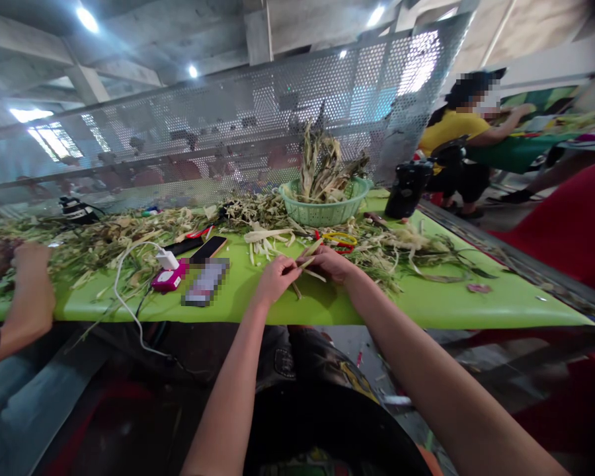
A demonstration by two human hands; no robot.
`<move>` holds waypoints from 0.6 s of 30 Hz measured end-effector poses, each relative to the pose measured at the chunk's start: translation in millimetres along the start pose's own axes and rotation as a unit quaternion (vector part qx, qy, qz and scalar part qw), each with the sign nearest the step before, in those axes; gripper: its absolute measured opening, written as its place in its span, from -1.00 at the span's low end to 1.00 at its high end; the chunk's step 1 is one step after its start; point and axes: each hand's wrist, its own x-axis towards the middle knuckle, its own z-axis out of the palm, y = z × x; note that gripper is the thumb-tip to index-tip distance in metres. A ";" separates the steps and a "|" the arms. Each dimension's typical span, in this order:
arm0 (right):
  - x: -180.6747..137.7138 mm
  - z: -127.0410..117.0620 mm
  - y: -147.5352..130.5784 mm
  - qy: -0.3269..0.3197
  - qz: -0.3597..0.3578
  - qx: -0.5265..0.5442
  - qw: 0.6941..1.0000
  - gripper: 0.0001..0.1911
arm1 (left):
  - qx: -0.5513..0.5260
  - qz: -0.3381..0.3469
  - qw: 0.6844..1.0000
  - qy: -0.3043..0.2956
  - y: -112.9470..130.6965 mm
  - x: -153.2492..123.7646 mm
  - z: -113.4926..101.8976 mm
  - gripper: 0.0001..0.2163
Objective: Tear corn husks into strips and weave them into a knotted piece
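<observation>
Close together over the front of the green-covered table (238,305), both my hands are closed on pale strips of dried plant leaf (317,274). My left hand (276,277) pinches the strips between thumb and fingers. From the other side my right hand (331,264) grips them, and one pale end points up past its fingers. Just beyond my hands lie a bundle of pale husk-like strips (268,235) and scissors with yellow handles (341,239). Some of the fingertips are hidden behind the strips.
A green plastic basket (322,213) of dried stalks stands behind, with a dark bottle (407,190) to its right. Phones (205,283) and a pink power adapter (168,276) with a white cable lie left. A co-worker's arm (30,291) rests at far left; another person (463,125) sits right.
</observation>
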 end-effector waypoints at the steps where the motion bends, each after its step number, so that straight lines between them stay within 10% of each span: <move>1: -0.2 -1.3 -0.1 -0.010 0.005 -0.003 1.000 -0.81 | -0.008 -0.003 1.000 -0.009 0.2 -0.1 -0.4 -0.80; 18: -0.2 4.7 -4.0 -0.016 -0.034 -0.030 0.999 -0.78 | 0.201 -0.013 0.976 0.078 4.8 -1.5 11.1 -0.89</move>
